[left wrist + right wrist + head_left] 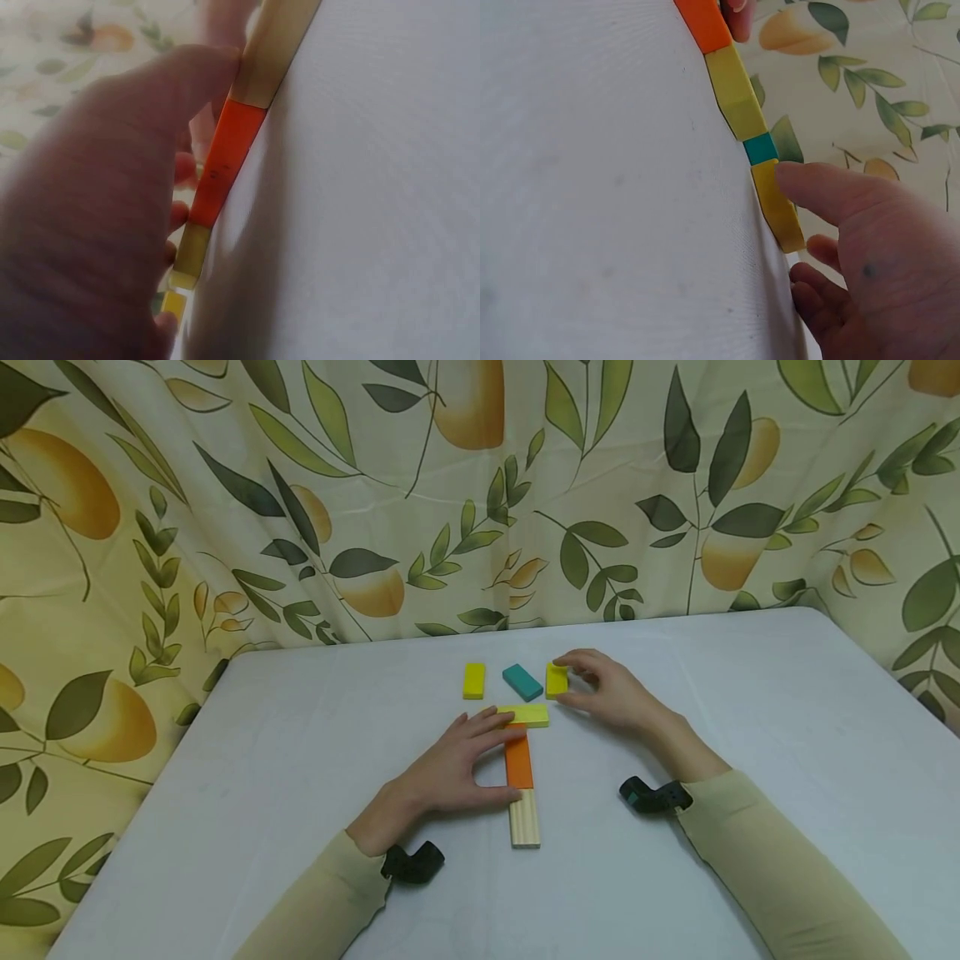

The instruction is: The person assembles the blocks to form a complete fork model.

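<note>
In the head view, my right hand [611, 693] holds a yellow block [555, 680] at the right of the group, thumb at its near end and index finger at its far end. My left hand [450, 768] spreads over a column of blocks with fairly straight fingers. Its fingertips touch the yellow-green block [532, 716], lying crosswise, and the orange block [519, 764] below it. The left thumb rests where the orange block meets the plain wooden block [525, 822]. In the right wrist view, the right thumb lies against the yellow block [775, 202].
A teal block [522, 682] lies slanted between the held yellow block and another yellow block [474, 681] on the left. All lie on a white-covered table [300, 735]. A curtain [450, 527] printed with leaves and fruit hangs behind the table.
</note>
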